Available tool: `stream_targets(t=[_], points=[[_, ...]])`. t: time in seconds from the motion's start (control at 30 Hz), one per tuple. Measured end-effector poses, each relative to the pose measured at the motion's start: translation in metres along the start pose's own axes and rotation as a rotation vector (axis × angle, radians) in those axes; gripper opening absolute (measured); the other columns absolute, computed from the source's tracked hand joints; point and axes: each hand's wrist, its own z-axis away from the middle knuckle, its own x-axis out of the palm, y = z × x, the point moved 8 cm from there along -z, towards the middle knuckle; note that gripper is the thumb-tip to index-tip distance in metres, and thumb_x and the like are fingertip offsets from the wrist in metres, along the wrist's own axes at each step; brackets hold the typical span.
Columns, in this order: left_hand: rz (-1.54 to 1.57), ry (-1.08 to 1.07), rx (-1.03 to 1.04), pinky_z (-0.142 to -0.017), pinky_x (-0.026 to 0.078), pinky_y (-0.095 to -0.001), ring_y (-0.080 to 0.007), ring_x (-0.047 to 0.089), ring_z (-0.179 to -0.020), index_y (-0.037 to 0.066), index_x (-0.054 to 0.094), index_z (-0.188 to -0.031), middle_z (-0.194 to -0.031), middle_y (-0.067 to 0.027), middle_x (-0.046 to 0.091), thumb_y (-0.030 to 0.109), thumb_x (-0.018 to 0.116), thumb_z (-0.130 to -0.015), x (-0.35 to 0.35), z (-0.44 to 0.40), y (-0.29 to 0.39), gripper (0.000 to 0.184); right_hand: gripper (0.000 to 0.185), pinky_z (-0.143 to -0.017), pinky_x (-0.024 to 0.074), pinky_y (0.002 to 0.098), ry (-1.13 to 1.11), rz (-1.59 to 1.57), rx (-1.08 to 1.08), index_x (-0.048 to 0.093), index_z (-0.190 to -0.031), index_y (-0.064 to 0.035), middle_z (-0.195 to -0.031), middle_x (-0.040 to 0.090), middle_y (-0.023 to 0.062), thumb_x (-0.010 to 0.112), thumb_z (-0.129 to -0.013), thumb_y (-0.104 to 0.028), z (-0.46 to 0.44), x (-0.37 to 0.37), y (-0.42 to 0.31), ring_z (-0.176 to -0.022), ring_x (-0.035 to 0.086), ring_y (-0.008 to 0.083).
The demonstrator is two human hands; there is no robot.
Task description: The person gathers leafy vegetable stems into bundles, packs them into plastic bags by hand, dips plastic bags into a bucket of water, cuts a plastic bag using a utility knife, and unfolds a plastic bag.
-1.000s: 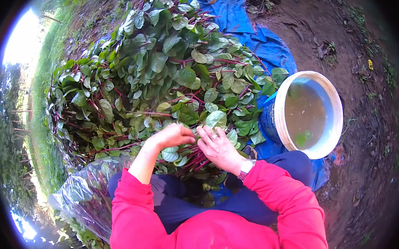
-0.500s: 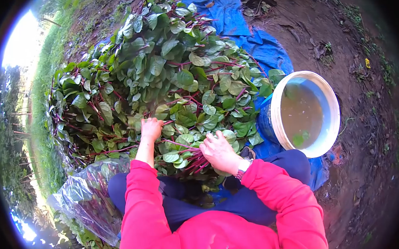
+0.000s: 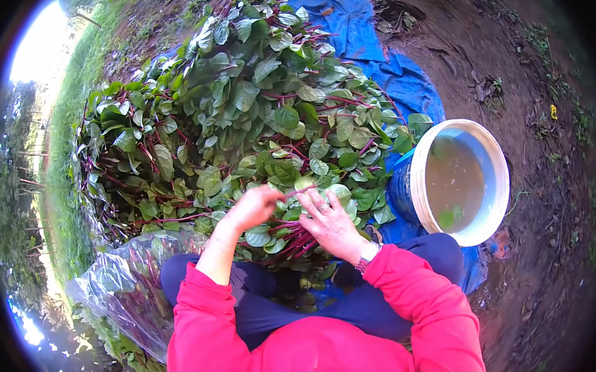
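My left hand (image 3: 256, 208) is closed, pinching the reddish stem of a Malabar spinach sprig (image 3: 303, 186) whose leafy end reaches my right fingertips. With my right hand (image 3: 332, 228) I grip a bunch of Malabar spinach stems (image 3: 299, 242), purple-red cut ends pointing toward my lap; the thumb and palm side are partly hidden. Both hands are just above the front edge of a large heap of Malabar spinach (image 3: 242, 115), broad green leaves on purple-red stems.
A white-rimmed bucket (image 3: 414, 187) with murky water and a floating leaf stands at the right. Under the heap lies a blue tarp (image 3: 410, 88). A clear plastic bag (image 3: 126, 276) of greens lies at my left knee. Brown soil (image 3: 538, 195) extends rightward.
My left hand has come away from the heap toward my right hand, bringing a sprig with it. My right hand stays on the bunch, its fingers now straighter.
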Motion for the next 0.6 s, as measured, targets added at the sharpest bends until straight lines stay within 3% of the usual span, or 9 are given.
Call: stream_targets(t=[0.07, 0.1, 0.2, 0.27, 0.3, 0.37, 0.43, 0.53, 0.6], points=[[-0.019, -0.312, -0.072, -0.074, 0.047, -0.0345, -0.0252, 0.059, -0.080, 0.013, 0.063, -0.100, -0.083, -0.0111, 0.062, 0.003, 0.056, -0.069, 0.027, 0.005, 0.000, 0.034, 0.021, -0.092, 0.0320, 0.0506, 0.058, 0.002, -0.029, 0.056, -0.091, -0.0098, -0.103, 0.053, 0.0151, 0.054, -0.071, -0.016, -0.001, -0.006, 0.000, -0.102, 0.049, 0.0286], [-0.022, -0.314, -0.071, -0.074, 0.047, -0.0345, -0.0252, 0.059, -0.080, 0.013, 0.063, -0.100, -0.083, -0.0111, 0.062, 0.003, 0.056, -0.069, 0.023, 0.002, 0.002, 0.034, 0.020, -0.093, 0.0310, 0.0519, 0.000, 0.000, -0.021, 0.056, -0.091, -0.0107, -0.100, 0.053, 0.0142, 0.053, -0.072, -0.016, 0.001, 0.001, 0.001, -0.100, 0.050, 0.0282], [0.182, -0.648, -0.289, -0.076, 0.046, -0.0280, -0.0125, 0.057, -0.082, 0.011, 0.061, -0.106, -0.088, -0.0038, 0.063, 0.009, 0.060, -0.072, 0.032, 0.003, -0.017, 0.034, 0.018, -0.093, 0.0308, 0.0534, -0.138, -0.038, 0.002, 0.055, -0.090, -0.0120, -0.091, 0.054, 0.0121, 0.052, -0.074, -0.016, 0.005, 0.014, 0.000, -0.095, 0.052, 0.0270], [0.369, -0.393, -0.386, -0.076, 0.047, -0.0300, -0.0157, 0.059, -0.082, 0.012, 0.063, -0.102, -0.091, -0.0044, 0.063, 0.016, 0.060, -0.076, 0.013, -0.025, -0.046, 0.026, 0.017, -0.090, 0.0334, 0.0529, -0.195, -0.050, -0.015, 0.054, -0.091, -0.0126, -0.078, 0.051, 0.0082, 0.051, -0.074, -0.015, 0.006, 0.020, -0.003, -0.086, 0.054, 0.0250], [0.099, -0.081, -0.166, -0.077, 0.047, -0.0329, -0.0216, 0.060, -0.086, 0.010, 0.062, -0.098, -0.091, -0.0090, 0.063, 0.012, 0.057, -0.075, -0.006, -0.048, -0.064, 0.023, 0.017, -0.090, 0.0334, 0.0529, -0.194, -0.050, -0.012, 0.054, -0.091, -0.0126, -0.078, 0.051, 0.0082, 0.051, -0.074, -0.015, 0.005, 0.021, -0.003, -0.086, 0.054, 0.0250], [-0.261, 0.323, -0.254, -0.081, 0.045, -0.0374, -0.0311, 0.056, -0.092, 0.009, 0.061, -0.091, -0.095, -0.0133, 0.060, 0.007, 0.047, -0.077, -0.035, -0.068, -0.092, 0.020, 0.013, -0.085, 0.0356, 0.0467, -0.118, -0.061, -0.052, 0.055, -0.085, -0.0112, -0.074, 0.052, 0.0079, 0.052, -0.073, -0.014, 0.005, 0.014, -0.006, -0.078, 0.055, 0.0239], [-0.408, 0.351, -0.345, -0.082, 0.044, -0.0385, -0.0312, 0.055, -0.096, 0.011, 0.057, -0.101, -0.099, -0.0134, 0.058, 0.007, 0.043, -0.078, -0.031, -0.078, -0.120, 0.027, 0.013, -0.083, 0.0361, 0.0452, -0.108, -0.067, -0.056, 0.055, -0.085, -0.0107, -0.075, 0.052, 0.0078, 0.052, -0.073, -0.014, 0.005, 0.014, -0.009, -0.078, 0.055, 0.0236], [-0.440, 0.094, -0.549, -0.085, 0.042, -0.0455, -0.0315, 0.053, -0.101, 0.015, 0.048, -0.114, -0.111, -0.0120, 0.051, 0.009, 0.046, -0.079, 0.014, -0.069, -0.138, 0.036, 0.018, -0.080, 0.0371, 0.0427, -0.109, -0.048, -0.054, 0.054, -0.091, -0.0104, -0.075, 0.053, 0.0071, 0.052, -0.074, -0.014, 0.006, 0.013, -0.005, -0.078, 0.056, 0.0225], [-0.526, -0.032, -0.540, -0.082, 0.041, -0.0498, -0.0299, 0.054, -0.100, 0.017, 0.052, -0.109, -0.108, -0.0104, 0.052, 0.014, 0.050, -0.079, 0.030, -0.057, -0.125, 0.030, 0.020, -0.080, 0.0373, 0.0426, -0.117, -0.033, -0.055, 0.054, -0.094, -0.0106, -0.075, 0.054, 0.0068, 0.052, -0.074, -0.014, 0.004, 0.012, -0.007, -0.078, 0.056, 0.0222]])
